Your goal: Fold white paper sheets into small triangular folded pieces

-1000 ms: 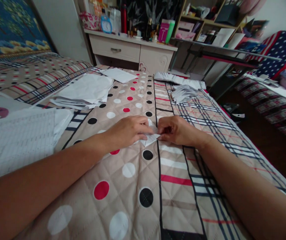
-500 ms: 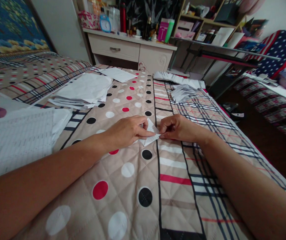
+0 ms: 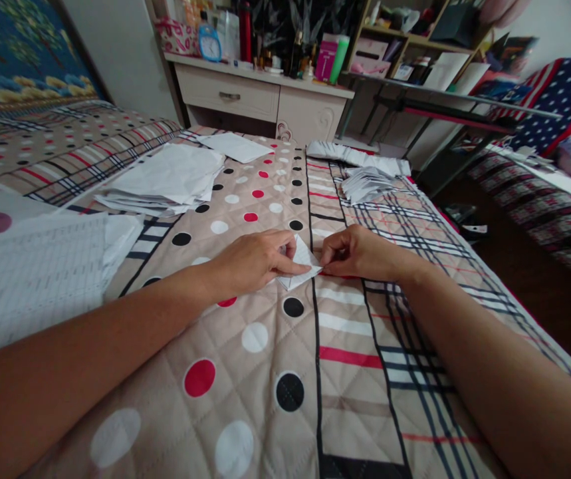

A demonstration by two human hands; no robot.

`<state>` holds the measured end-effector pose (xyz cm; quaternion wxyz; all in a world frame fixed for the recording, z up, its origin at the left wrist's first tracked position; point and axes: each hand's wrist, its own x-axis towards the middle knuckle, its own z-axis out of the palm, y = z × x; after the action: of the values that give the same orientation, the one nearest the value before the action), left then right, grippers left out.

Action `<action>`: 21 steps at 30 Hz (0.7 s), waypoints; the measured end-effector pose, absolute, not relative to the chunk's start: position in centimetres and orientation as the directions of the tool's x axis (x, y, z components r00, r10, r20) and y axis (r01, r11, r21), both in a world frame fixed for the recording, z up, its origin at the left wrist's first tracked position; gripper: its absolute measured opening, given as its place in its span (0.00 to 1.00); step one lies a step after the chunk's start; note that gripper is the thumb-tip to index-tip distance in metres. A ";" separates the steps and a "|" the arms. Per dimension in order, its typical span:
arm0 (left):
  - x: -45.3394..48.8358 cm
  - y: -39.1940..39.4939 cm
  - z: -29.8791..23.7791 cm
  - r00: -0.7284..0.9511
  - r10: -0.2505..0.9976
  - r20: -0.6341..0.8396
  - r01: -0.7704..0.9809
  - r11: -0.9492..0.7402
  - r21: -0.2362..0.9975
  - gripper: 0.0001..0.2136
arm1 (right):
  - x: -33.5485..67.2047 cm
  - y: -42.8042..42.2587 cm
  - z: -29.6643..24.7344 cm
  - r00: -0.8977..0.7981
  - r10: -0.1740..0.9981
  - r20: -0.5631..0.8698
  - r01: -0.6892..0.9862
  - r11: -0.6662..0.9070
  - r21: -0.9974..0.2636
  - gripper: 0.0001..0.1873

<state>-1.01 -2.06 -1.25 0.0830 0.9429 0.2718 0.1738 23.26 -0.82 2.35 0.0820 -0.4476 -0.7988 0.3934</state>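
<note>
A small folded piece of white paper (image 3: 299,267) lies on the dotted quilt (image 3: 245,372) in the middle of the bed. My left hand (image 3: 252,261) presses its left side with the fingers closed over it. My right hand (image 3: 357,253) pinches the paper's right tip between thumb and forefinger. Both forearms reach in from the bottom corners.
A loose stack of white sheets (image 3: 168,179) lies at the left, with a single sheet (image 3: 235,146) behind it. A heap of small folded papers (image 3: 367,184) sits at the right by the bed's edge. A dresser (image 3: 260,100) and cluttered shelves (image 3: 415,60) stand behind.
My right hand has drawn back a little toward the paper's right tip and raised its knuckles. The left hand holds its place on the paper.
</note>
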 end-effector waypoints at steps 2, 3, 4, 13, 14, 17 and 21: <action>-1.0 -2.1 -1.2 0.791 0.541 0.285 0.480 -0.838 0.259 0.19 | 22.9 -0.9 2.3 -0.559 0.800 -0.220 0.672 0.281 -0.685 0.04; -1.0 -2.1 -1.2 0.792 0.539 0.287 0.477 -0.839 0.262 0.19 | 22.7 -0.9 2.3 -0.537 0.815 -0.218 0.689 0.275 -0.670 0.03; -1.0 -2.1 -1.2 0.792 0.538 0.287 0.475 -0.840 0.264 0.20 | 22.5 -1.0 2.2 -0.509 0.833 -0.216 0.711 0.265 -0.652 0.02; -1.0 -2.1 -1.2 0.793 0.546 0.271 0.489 -0.835 0.253 0.22 | 22.0 -1.3 2.7 -0.439 0.867 -0.236 0.792 0.249 -0.557 0.05; -1.0 -2.1 -1.2 0.793 0.546 0.269 0.489 -0.835 0.252 0.22 | 22.0 -1.3 2.7 -0.448 0.865 -0.226 0.793 0.268 -0.547 0.07; -0.9 -2.1 -1.2 0.778 0.566 0.273 0.495 -0.820 0.288 0.18 | 21.6 -1.6 2.2 -0.396 0.906 -0.147 0.841 0.293 -0.455 0.14; -0.8 -2.1 -1.0 0.726 0.638 0.256 0.514 -0.752 0.413 0.10 | 21.2 -1.9 1.6 -0.350 0.929 -0.121 0.876 0.279 -0.394 0.15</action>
<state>-0.84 -2.12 -0.98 0.1586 0.9154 0.3147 0.1946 21.18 -1.85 1.57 0.0664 -0.5661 -0.7969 0.2003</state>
